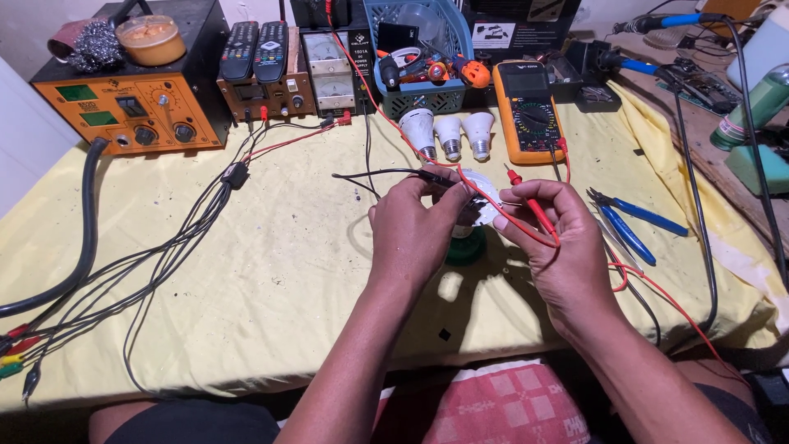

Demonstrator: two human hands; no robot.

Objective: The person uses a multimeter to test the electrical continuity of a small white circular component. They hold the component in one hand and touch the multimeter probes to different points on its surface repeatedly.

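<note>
The left hand is gripping one opened white LED bulb and a black probe above the yellow tablecloth; the right hand is pinching a red probe. Three bulbs are lying beside one orange multimeter.

Both forearms are bare from elbow to wrist; no sleeves, gloves, watch or bracelets are visible. The left hand carries no rings on the fingers that show. The right hand is likewise unadorned, with short fingernails visible on the fingertips. At the lower edge of the view, the lap is covered by a garment in a red-and-white checked pattern. To the left of it, a dark, near-black fabric covers the left thigh. A dark fabric also shows at the right thigh.
</note>
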